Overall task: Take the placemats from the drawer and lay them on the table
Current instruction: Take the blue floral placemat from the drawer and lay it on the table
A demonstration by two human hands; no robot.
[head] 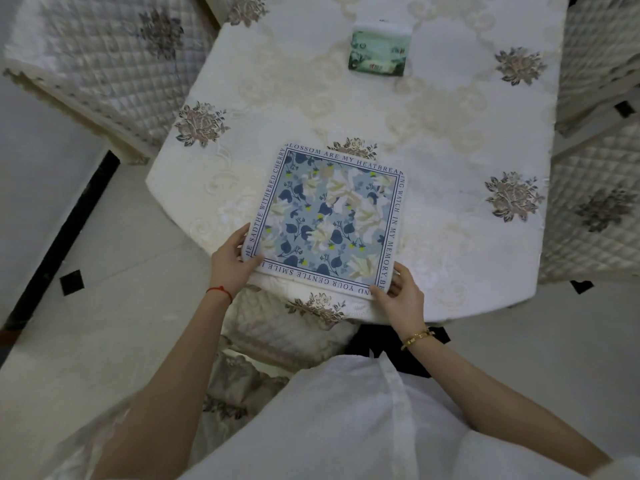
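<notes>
A square placemat (329, 220) with a blue floral print and a lettered white border lies at the near edge of the table (433, 150), which is covered by a cream embroidered cloth. My left hand (232, 265) pinches the mat's near left corner, thumb on top. My right hand (403, 297) holds the near right corner, thumb on the border and fingers under the edge. Whether more mats lie beneath the top one cannot be told. The drawer is out of sight.
A green tissue pack (379, 51) lies at the far middle of the table. Quilted chairs stand at the far left (104, 64), on the right (595, 202) and tucked under the near edge (287, 327). Pale tiled floor (104, 306) lies to the left.
</notes>
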